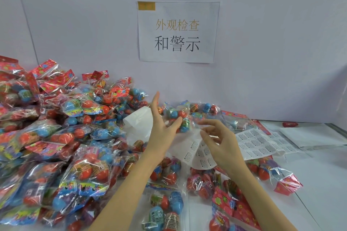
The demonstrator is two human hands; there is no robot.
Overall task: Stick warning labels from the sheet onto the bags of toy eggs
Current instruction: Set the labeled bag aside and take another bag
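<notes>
A white tabletop [309, 174] meets a pale wall bearing a printed notice [178, 32]. Bagged toy eggs [56, 137] pile up left. The left hand [161, 127], fingers spread, touches a bag [180, 118]; the right hand [219, 142], loosely curled, hovers over the label sheet [199, 154].

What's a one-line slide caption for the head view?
Left hand steadies a bag of toy eggs while right hand hovers over the label sheet.
</notes>
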